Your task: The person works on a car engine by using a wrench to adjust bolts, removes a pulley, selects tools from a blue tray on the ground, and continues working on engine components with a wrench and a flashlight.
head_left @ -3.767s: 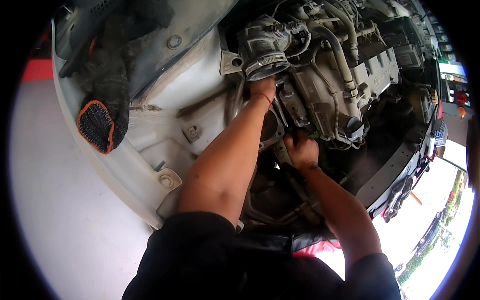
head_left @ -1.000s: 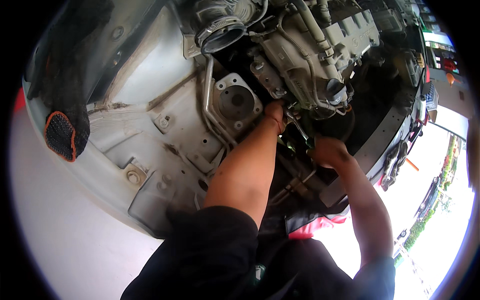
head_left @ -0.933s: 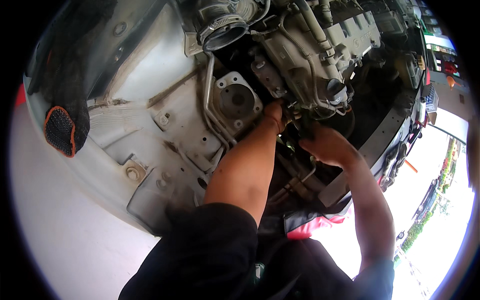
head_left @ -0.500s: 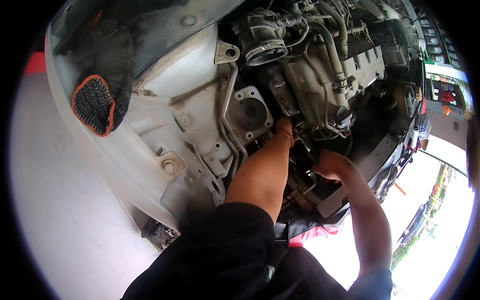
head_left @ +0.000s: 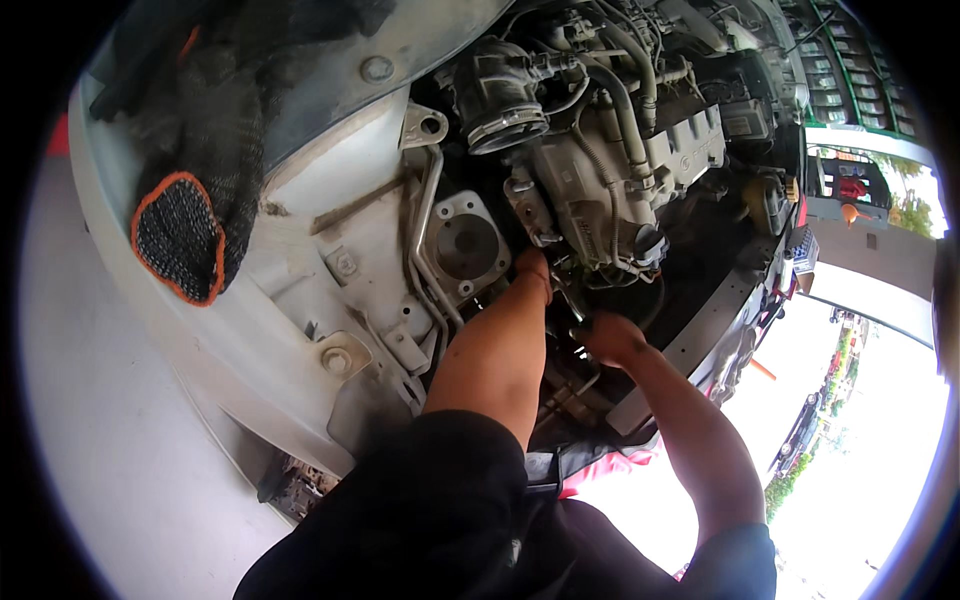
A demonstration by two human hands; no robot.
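The right hand (head_left: 613, 338) is closed in a fist round the near end of a slim metal tool (head_left: 571, 303), whose grip is mostly hidden by the fingers. The tool's shaft runs from that fist toward the far left, lying between the 2 hands on the near side of the engine (head_left: 600, 190). Just left of the shaft is the left hand (head_left: 533, 267); its fingertips are out of sight among the parts, so I cannot tell how far open it is or whether it has hold of anything. Near it on the left sits a pale square plate (head_left: 467, 246) with a dark round centre, beside a bent metal pipe (head_left: 427, 205)
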